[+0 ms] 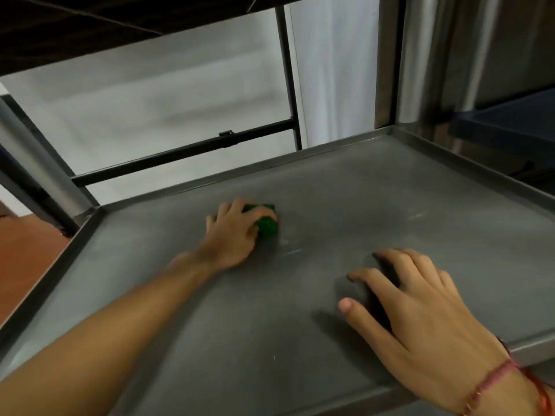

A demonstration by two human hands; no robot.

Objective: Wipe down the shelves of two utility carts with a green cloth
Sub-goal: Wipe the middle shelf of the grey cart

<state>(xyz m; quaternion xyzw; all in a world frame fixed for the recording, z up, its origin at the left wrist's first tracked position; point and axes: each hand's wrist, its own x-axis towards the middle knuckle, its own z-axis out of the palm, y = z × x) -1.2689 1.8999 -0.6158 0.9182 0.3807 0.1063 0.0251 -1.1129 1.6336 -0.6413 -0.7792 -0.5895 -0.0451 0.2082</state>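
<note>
My left hand (232, 232) reaches out over the grey metal shelf (390, 205), fingers curled around the green cloth (265, 225). The cloth is bunched into a tight wad and pressed onto the surface, nearer the far rim (240, 172) than the front edge. My right hand (411, 307) rests close to the front, fingers spread with the tips touching the metal, holding nothing. I judge it braces me and steadies the cart. A red thread band (492, 382) sits on that wrist.

Faint pale streaks (292, 250) lie just right of the cloth, between my 2 hands, so that patch looks due for a pass. To do this step well I would:

- open the wad flatter so more cloth meets the metal
- press evenly and work in overlapping strokes from the far rim toward me
- run the cloth along the raised lip and into the corners, where dirt likely collects

The whole shelf looks equally dull, so I cannot tell how much is already wiped. The upper shelf (120, 25) hangs low overhead, so I would stretch with the arm rather than lean my head in
</note>
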